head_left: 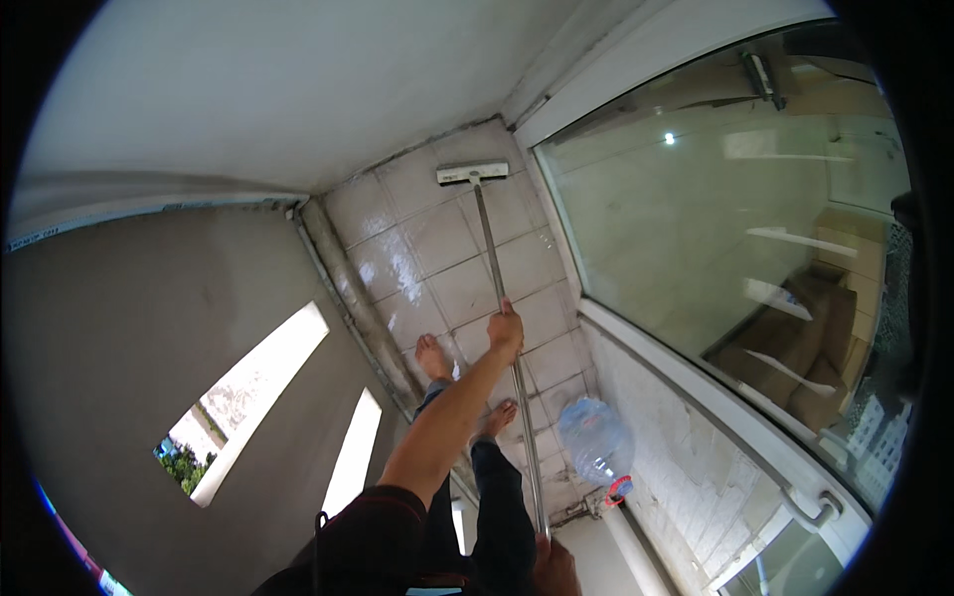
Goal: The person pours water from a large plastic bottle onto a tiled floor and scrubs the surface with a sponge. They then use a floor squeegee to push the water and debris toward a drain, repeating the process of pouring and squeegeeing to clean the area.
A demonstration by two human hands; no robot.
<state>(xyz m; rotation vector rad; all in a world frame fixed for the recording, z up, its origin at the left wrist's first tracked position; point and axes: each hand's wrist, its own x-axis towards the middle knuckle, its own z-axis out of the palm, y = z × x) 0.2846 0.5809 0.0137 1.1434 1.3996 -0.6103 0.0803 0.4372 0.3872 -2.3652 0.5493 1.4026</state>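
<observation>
A long metal pole (pixel 489 248) ends in a flat white mop head (pixel 473 174), which rests on the wet tiled floor (pixel 437 238) near the far wall. My left hand (pixel 505 333) grips the pole about halfway along, arm stretched out. My right hand (pixel 553 568) holds the pole's near end at the lower edge of the picture and is partly cut off. My bare feet (pixel 433 356) stand on the tiles just left of the pole.
A big clear-blue water jug (pixel 594 437) with a red cap lies by the tiled low wall on the right. A large glass pane (pixel 696 228) runs along the right side. A grey parapet wall (pixel 149 328) with slot openings closes off the left.
</observation>
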